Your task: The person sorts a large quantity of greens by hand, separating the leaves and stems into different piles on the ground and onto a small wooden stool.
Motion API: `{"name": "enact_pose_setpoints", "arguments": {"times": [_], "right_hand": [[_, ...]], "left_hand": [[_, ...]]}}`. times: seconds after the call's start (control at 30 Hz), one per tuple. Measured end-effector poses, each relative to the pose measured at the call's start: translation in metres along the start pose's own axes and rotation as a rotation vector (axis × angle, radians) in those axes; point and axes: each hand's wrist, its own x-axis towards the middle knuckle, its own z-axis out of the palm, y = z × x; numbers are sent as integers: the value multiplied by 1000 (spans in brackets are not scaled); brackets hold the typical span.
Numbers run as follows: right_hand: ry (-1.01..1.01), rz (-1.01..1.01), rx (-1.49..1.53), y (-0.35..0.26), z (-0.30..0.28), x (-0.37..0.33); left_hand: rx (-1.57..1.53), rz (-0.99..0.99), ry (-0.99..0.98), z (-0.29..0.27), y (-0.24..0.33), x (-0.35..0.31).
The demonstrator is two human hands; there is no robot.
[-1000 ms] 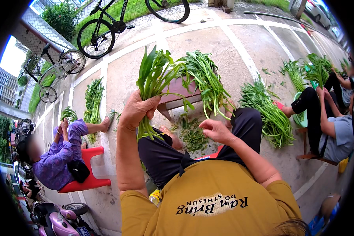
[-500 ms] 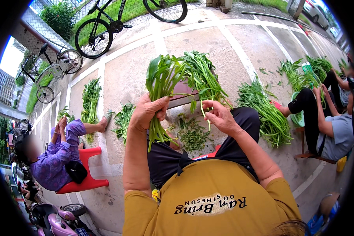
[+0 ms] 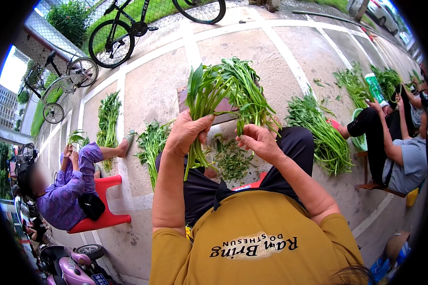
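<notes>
The left hand had its fingers clamped round a bunch, beside the pile on the tabletop; the right hand apparently pinched a stem, so tugging might drag the pile down.

A black bicycle stands on the pavement. To its left there is a smaller pale bicycle, and a green bush grows also on its left side. Below the black bicycle's rear wheel, a person in purple clothes sits on a red chair. Further below this bicycle is a pink scooter. Far to its right, a white car is seen.
</notes>
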Motion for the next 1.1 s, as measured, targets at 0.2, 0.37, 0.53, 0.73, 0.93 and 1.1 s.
{"name": "enact_pose_setpoints", "arguments": {"times": [0.2, 0.37, 0.53, 0.73, 0.93, 1.1], "right_hand": [[55, 29, 2, 3, -1, -1], [53, 20, 42, 3, 0, -1], [53, 30, 87, 2, 1, -2], [46, 28, 79, -1, 2, -2], [107, 52, 63, 3, 2, 1], [222, 19, 128, 8, -17, -2]], "left_hand": [[32, 5, -4, 0, 1, 2], [35, 11, -4, 5, 3, 1], [67, 37, -10, 4, 0, 4], [47, 31, -14, 4, -1, 5], [43, 12, -1, 8, 1, 3], [354, 31, 82, -11, 16, 0]]}}
